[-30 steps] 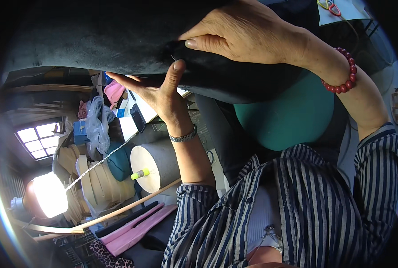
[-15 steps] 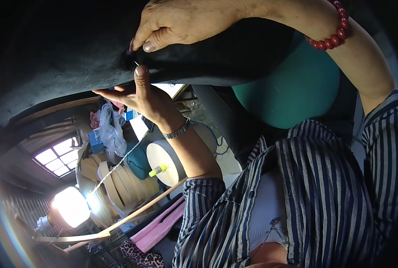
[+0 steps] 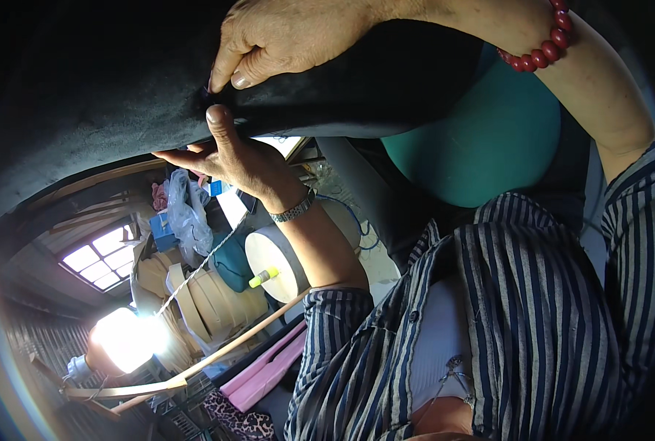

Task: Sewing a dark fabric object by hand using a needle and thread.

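A large piece of black, soft-looking cloth (image 3: 122,125) spans the upper part of the view. My left hand (image 3: 243,165), with a metal-band watch on its wrist, grips the lower edge. Its thumb stands up on the near face, and the fingers stretch underneath. Just above that thumb, my right hand (image 3: 291,48) is bent, with index finger and thumb curled against the cloth. Whatever those fingertips hold is hidden in the dark cloth. A red bead bracelet (image 3: 549,51) circles my right wrist.
A glowing lamp (image 3: 127,342) hangs at lower left beside a wooden pole (image 3: 232,344). Behind my left arm stand a big pale roll (image 3: 276,261), a clear plastic bag (image 3: 189,220) and pink cloth (image 3: 269,371). A round green seat-like surface (image 3: 482,140) is at right.
A thin bright needle showed between my right fingertips and left thumb; now I cannot see it. Both hands have shifted slightly left, and the right fingertips are a little lower on the cloth.
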{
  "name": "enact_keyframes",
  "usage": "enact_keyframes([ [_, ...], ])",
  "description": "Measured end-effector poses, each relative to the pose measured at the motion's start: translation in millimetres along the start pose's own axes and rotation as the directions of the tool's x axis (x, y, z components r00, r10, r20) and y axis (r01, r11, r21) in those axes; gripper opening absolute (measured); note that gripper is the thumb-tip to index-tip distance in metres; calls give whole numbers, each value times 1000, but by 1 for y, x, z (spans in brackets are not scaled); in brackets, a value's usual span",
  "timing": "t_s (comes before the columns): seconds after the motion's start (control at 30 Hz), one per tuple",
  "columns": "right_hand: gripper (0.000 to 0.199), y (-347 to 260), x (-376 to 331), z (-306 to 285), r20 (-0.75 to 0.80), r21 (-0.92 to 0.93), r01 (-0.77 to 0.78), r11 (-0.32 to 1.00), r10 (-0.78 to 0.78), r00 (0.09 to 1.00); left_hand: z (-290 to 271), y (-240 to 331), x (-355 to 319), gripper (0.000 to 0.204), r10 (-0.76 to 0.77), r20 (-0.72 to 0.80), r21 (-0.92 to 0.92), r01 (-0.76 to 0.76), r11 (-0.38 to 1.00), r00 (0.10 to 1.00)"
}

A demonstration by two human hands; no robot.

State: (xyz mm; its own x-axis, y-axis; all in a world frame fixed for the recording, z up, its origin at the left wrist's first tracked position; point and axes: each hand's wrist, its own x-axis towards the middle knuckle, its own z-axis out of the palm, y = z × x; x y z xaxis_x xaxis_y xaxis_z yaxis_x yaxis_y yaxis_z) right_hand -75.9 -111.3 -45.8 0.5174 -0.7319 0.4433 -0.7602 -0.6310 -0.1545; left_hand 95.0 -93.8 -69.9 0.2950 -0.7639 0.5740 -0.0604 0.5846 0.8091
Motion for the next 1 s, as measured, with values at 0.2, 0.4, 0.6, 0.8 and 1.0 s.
enact_keyframes([
  [0.2, 24, -16, 12, 8, 11, -165, -28, 986, 30, 1000, 1, -2, 3, 107, 7, -48, 27, -6, 1000, 999],
  [0.4, 30, -32, 23, 17, 8, -323, -56, 945, 62, 998, -1, -4, 6, 107, 3, -28, 45, -2, 999, 1000],
  [0.6, 36, -45, 26, 27, 7, -478, -98, 873, 116, 993, -2, -7, 7, 106, -8, 0, 10, 8, 1000, 1000],
  [0.8, 43, -59, 29, 37, -10, -624, -133, 770, 161, 987, 7, 1, 2, 111, -74, -24, -39, 73, 997, 997],
  [1.0, 50, -73, 33, 45, -32, -755, -158, 636, 206, 978, 9, 3, 1, 111, -91, -4, -84, 90, 992, 996],
])
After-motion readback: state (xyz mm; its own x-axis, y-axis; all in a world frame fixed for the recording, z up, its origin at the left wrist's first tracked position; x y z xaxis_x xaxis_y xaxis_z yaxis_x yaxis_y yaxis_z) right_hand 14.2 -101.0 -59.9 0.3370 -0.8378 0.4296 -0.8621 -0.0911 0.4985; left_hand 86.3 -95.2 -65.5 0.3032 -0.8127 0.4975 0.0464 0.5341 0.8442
